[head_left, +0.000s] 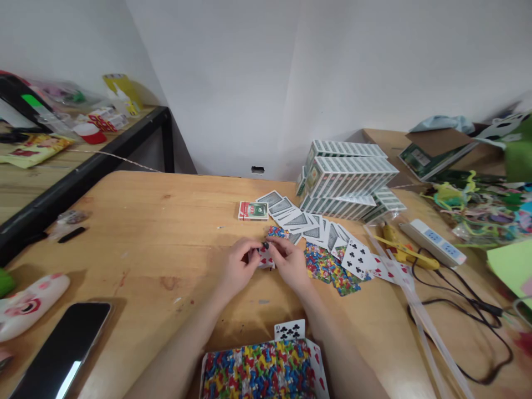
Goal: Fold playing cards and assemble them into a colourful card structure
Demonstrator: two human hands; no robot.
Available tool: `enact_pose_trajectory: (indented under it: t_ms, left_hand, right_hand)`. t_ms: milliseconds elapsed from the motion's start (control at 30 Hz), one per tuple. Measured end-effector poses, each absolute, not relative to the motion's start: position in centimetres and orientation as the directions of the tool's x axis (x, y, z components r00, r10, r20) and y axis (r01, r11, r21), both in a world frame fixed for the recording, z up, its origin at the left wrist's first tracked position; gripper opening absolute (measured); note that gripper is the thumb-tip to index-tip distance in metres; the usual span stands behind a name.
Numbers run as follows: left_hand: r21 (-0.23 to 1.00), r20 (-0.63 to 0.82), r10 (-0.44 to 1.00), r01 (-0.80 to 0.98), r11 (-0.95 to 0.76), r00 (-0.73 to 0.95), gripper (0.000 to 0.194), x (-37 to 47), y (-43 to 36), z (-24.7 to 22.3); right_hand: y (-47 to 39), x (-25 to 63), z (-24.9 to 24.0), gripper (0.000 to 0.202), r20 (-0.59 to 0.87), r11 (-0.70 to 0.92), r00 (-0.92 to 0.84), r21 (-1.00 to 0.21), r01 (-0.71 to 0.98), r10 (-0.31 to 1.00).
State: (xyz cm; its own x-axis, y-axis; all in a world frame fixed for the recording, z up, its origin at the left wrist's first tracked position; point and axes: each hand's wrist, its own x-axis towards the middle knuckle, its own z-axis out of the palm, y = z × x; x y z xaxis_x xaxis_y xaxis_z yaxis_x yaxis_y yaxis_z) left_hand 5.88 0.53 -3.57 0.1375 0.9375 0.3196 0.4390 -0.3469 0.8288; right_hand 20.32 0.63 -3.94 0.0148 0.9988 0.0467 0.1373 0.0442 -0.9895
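Near the middle of the table, my left hand (240, 267) and my right hand (290, 267) come together with fingers closed on a playing card (266, 257) showing red hearts. A small dark thing (265, 245) sits at the card's top edge between my fingertips; its kind is too small to make out. Whether more cards lie behind this one is hidden. Just beyond my hands is a card pack (253, 210) with a red and green face. Fanned grey-backed cards (296, 219) and colourful-backed cards (318, 261) spread to the right, beside a face-up six of clubs (356, 259).
Between my forearms stand colourful cards (260, 366) in rows, with a ten of clubs (290, 331) behind. Striped card boxes (353, 174) are stacked at the back right. A yellow glue gun (401, 249), power strip (434, 243) and cables lie right; a phone (62, 352) lies left.
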Motion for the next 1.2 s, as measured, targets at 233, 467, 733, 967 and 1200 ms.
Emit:
enact_pose_trajectory:
  t_ms: [233,467,733,967,1200]
  left_hand:
    - [0.898,0.236,0.963,0.349,-0.269,0.133,0.021,6.0,0.2,-3.1]
    - [0.938,0.197,0.973,0.265,-0.223,0.121,0.029,5.9,0.2,-3.0]
    - [0.842,0.32,0.945,0.436,-0.317,0.069,0.013,6.1,0.7,-3.7]
    - [0.754,0.433,0.894,0.496,-0.43,0.116,0.012,6.0,0.4,-3.3]
    - [0.733,0.438,0.891,0.527,-0.429,0.118,0.008,5.9,0.4,-3.2]
  right_hand:
    - [1.1,20.7,-4.2,0.016,-0.028,-0.036,-0.096,-0.996,-0.077,0.995]
    - [0.9,20.4,-4.2,0.014,0.012,0.012,-0.009,-1.0,-0.011,1.0]
    - [-0.2,19.8,-3.3,0.012,0.267,0.228,0.067,-0.908,0.351,0.961]
    - [0.2,20.2,-3.5,0.012,0.3,0.249,0.07,-0.882,0.401,0.951]
    - [-0.4,19.9,-3.2,0.014,0.296,0.231,0.097,-0.878,0.419,0.95]
